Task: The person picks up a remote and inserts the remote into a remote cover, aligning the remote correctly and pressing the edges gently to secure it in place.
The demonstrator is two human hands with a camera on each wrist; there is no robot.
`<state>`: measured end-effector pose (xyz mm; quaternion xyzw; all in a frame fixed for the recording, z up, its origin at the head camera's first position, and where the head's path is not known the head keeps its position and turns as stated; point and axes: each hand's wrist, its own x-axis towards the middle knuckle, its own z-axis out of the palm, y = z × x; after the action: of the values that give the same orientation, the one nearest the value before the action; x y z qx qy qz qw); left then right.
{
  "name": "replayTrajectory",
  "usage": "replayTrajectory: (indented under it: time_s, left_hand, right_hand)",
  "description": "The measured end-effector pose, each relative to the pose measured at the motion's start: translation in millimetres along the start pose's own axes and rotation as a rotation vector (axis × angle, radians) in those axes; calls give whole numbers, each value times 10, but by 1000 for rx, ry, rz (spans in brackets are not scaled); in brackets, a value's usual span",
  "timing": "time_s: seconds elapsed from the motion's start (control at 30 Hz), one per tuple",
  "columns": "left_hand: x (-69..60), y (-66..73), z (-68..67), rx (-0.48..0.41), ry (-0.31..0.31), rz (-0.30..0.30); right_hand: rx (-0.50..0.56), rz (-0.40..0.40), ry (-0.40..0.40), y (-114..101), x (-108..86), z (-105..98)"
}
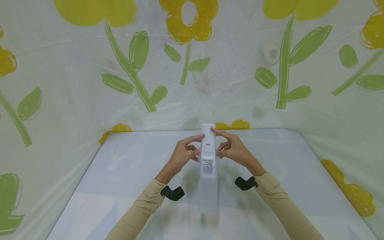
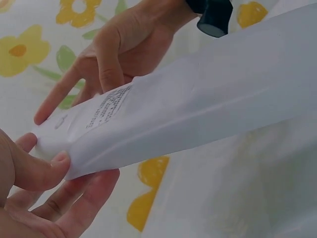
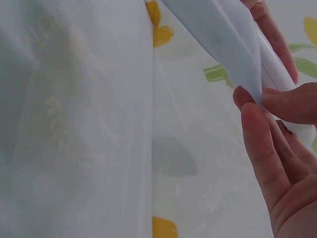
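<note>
Head view: above the pale bench (image 1: 120, 200), a frosted sleeve (image 1: 207, 196) around a white device (image 1: 208, 135), top end bare. Apparently midway: lower part seemingly sheathed, no telling whether going in or coming out. On opposite sides, left hand (image 1: 183, 150) and right hand (image 1: 235, 148), fingers curled, nearly closed, pinching the sleeve's mouth.

Fingertips on both edges now: your left hand (image 1: 182, 151) grips one side of a long white device (image 1: 208, 135), your right hand (image 1: 235, 146) the other, its small slot (image 1: 208, 145) facing you above a printed label (image 1: 207, 166). You've got it over the pale tabletop (image 1: 162, 143), black wrist cameras (image 1: 172, 193) at your beige sleeves (image 1: 141, 206), yellow-flowered sheet (image 1: 234, 73) hanging behind.
</note>
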<state>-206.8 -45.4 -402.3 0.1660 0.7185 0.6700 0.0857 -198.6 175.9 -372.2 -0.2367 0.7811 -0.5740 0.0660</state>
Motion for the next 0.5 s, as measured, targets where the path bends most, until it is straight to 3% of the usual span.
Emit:
replayTrajectory:
  time_s: [0.5]
  left_hand:
    - [25,-21,25,-7,21,4]
  right_hand:
    - [-8,-24,3,-42,-29,-18]
